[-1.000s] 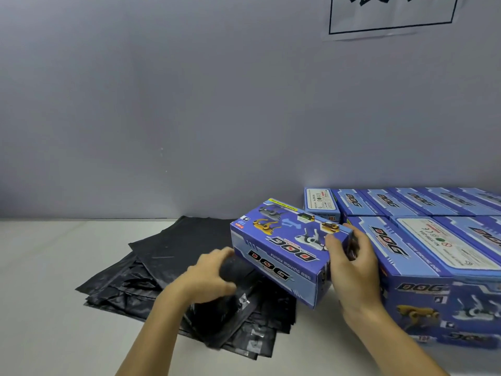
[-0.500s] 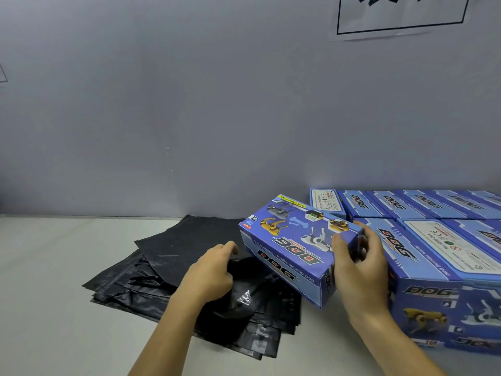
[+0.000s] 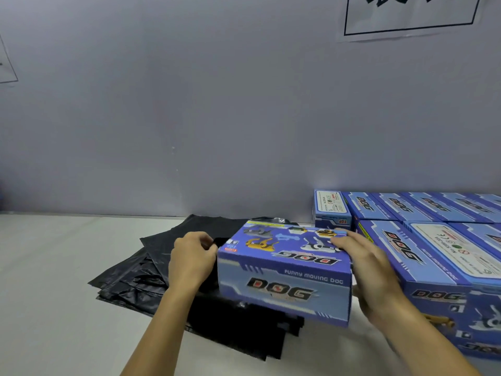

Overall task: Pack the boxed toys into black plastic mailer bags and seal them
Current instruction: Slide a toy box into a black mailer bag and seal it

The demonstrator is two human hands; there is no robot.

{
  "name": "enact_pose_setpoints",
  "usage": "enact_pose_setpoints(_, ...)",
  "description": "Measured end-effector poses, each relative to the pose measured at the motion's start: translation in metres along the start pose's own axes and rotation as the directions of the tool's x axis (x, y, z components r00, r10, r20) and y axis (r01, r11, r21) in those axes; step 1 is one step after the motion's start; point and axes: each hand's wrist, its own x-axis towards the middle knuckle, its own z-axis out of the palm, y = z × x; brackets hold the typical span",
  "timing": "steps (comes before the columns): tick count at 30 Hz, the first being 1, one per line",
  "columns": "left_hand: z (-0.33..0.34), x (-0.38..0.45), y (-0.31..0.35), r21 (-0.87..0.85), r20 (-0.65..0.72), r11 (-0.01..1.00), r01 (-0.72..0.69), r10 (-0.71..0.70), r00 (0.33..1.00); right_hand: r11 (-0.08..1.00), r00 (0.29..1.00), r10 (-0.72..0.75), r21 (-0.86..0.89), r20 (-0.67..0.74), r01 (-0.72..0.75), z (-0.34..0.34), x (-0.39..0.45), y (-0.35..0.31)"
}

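Your right hand (image 3: 371, 278) holds the blue toy box (image 3: 284, 272) by its right end, thumb laid over the top edge and the fingers (image 3: 364, 299) curled around the end panel. The box sits level above the pile of black mailer bags (image 3: 151, 270), its "DOG" front face turned toward you. Your left hand (image 3: 191, 263) is at the box's left end, fingers curled and pinching a fold of black bag plastic right beside the box's upper left corner. The bags lie fanned out on the pale counter (image 3: 51, 294), some reaching under the box and toward you. To your right, just beside your right hand, stands a stack of matching blue boxes (image 3: 439, 256), in rows against the grey wall (image 3: 217, 118). A white paper sign (image 3: 406, 14) hangs on the wall above them.
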Motion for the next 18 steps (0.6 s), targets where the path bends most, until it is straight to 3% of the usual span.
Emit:
enact_pose_setpoints(3, 0.0, 0.0, 0.002, 0.003, -0.029, 1.0, -0.019, 0.019, 0.999, 0.995, 0.997, 0.045, -0.09, 0.061, -0.04, 0.0, -0.001, 0.001)
enact_pose_setpoints(14, 0.0, -0.006, 0.016, 0.083, 0.128, 0.981, -0.178, 0.167, 0.978, 0.992, 0.985, -0.063, -0.115, -0.158, 0.045, 0.006, 0.002, 0.015)
enact_pose_setpoints(18, -0.002, -0.004, 0.015, 0.021, 0.085, 0.985, -0.173, 0.17, 0.982, 0.977, 0.974, -0.133, -0.19, -0.184, 0.097, 0.006, -0.001, 0.013)
